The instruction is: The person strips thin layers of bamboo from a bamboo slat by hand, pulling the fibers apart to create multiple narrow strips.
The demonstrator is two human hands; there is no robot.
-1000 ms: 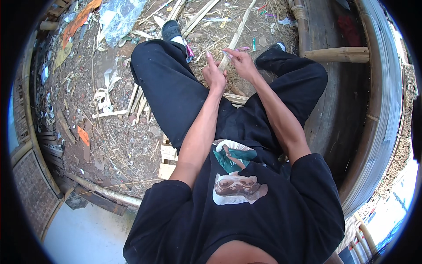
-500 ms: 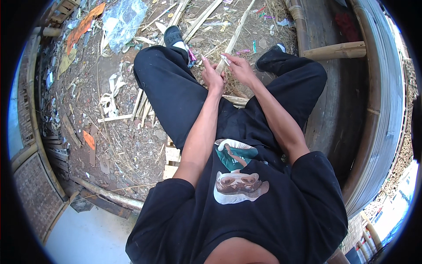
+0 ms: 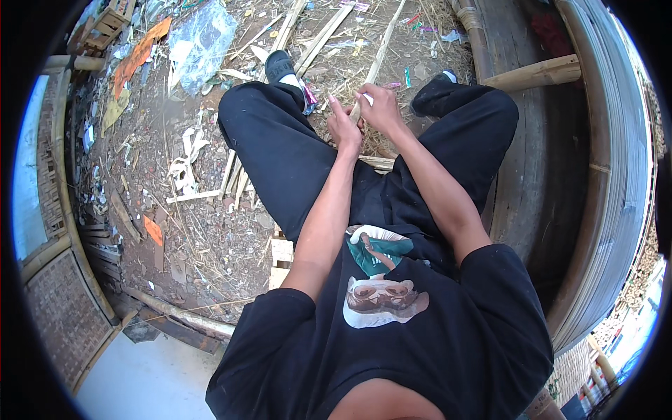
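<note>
A long, pale bamboo strip (image 3: 384,50) slants from the ground ahead back into my hands, between my spread knees. My left hand (image 3: 345,128) is closed around its near end, thumb pointing up and away. Just to the right, my right hand (image 3: 382,109) is closed over the strip, its fingers curled. A small white thing (image 3: 368,100) shows at the fingers of this hand; its kind is too small to tell. The strip's near tip is mostly hidden by the hands.
Split bamboo pieces (image 3: 325,38) lie beyond my left foot, shorter ones (image 3: 231,175) beside my left leg. A crumpled clear plastic sheet (image 3: 203,45) and orange scraps (image 3: 143,56) litter the ground. A bamboo pole (image 3: 535,73) and a plank bench (image 3: 525,182) are at my right.
My right hand has curled more tightly and shifted slightly right, covering more of the strip. The left hand keeps its hold. The whole view has shifted a little.
</note>
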